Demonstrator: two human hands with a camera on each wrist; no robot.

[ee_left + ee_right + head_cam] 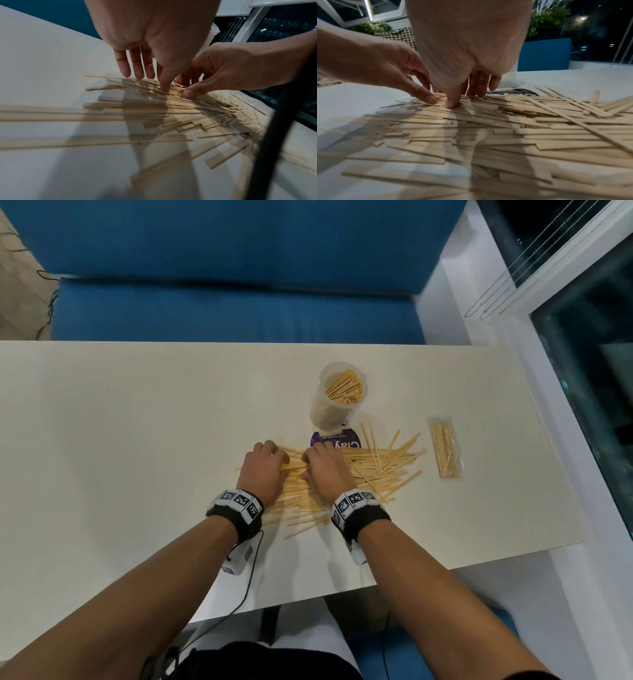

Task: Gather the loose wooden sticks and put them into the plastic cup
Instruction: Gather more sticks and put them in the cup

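From the head view, the whole spread is seen: loose wooden sticks [346, 474] lie under and to the right of both hands, mostly running left to right, while the plastic cup [337, 398] — upright, sticks already in it — stands just beyond the right hand [329, 470]. Only the left wrist view shows the left hand [150, 40] with straight fingertips pressed on the pile. In the right wrist view, the right hand's fingers are likewise extended onto sticks — nothing is grasped.

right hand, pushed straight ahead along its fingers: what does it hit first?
Likely the purple label lying flat just past the fingertips of the right hand, then the plastic cup behind it. Depth is unclear; the fingers already touch the loose wooden sticks.
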